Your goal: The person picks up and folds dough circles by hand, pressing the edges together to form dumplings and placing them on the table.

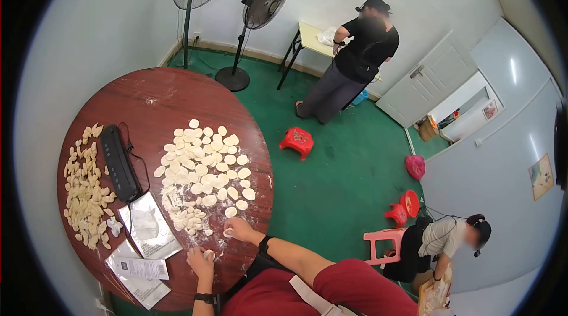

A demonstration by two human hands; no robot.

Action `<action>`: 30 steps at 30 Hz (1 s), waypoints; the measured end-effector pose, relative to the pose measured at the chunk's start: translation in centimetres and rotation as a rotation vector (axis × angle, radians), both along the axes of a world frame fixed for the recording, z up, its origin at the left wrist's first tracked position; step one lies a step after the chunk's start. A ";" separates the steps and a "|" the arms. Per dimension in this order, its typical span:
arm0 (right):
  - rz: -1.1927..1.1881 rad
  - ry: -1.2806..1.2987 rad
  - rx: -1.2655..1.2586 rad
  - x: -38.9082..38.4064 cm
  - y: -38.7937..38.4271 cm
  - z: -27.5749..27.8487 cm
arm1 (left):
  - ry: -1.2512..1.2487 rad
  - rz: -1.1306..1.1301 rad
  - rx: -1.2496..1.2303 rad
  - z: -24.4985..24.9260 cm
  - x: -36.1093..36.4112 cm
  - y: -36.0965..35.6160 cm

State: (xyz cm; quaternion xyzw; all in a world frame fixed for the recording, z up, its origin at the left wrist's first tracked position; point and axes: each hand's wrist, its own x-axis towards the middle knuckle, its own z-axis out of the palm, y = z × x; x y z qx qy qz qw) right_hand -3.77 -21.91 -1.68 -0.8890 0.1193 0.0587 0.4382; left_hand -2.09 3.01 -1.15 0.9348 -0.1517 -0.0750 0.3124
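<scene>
Dough round (228, 233) at the fingertips of the right grip (240, 229).

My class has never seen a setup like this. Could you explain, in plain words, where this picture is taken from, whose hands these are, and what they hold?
There is no robot here. One camera, worn on a person's head, looks forward and down at their bare hands, so the room appears tilted. The round table carries flat dough rounds, small dough lumps, shaped dough pieces, a black device and silvery packets. The right hand holds a pale dough piece. Something pale shows at the left hand, too small to identify. Two other people are further off.
</scene>
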 end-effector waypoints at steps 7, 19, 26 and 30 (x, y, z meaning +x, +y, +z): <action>0.015 -0.026 -0.036 -0.2 -0.1 -2.2 | 0.062 -0.024 -0.176 -0.4 0.3 0.5; 0.003 -0.024 -0.024 -0.3 0.1 -1.8 | 0.000 -0.118 -0.239 -0.7 1.2 1.0; 0.033 -0.072 -0.062 -0.4 -0.4 -2.6 | 0.257 0.034 -0.512 -3.4 0.9 1.2; 0.036 -0.042 -0.050 -0.3 -0.1 -2.6 | 0.251 0.063 -0.474 -3.7 1.2 1.5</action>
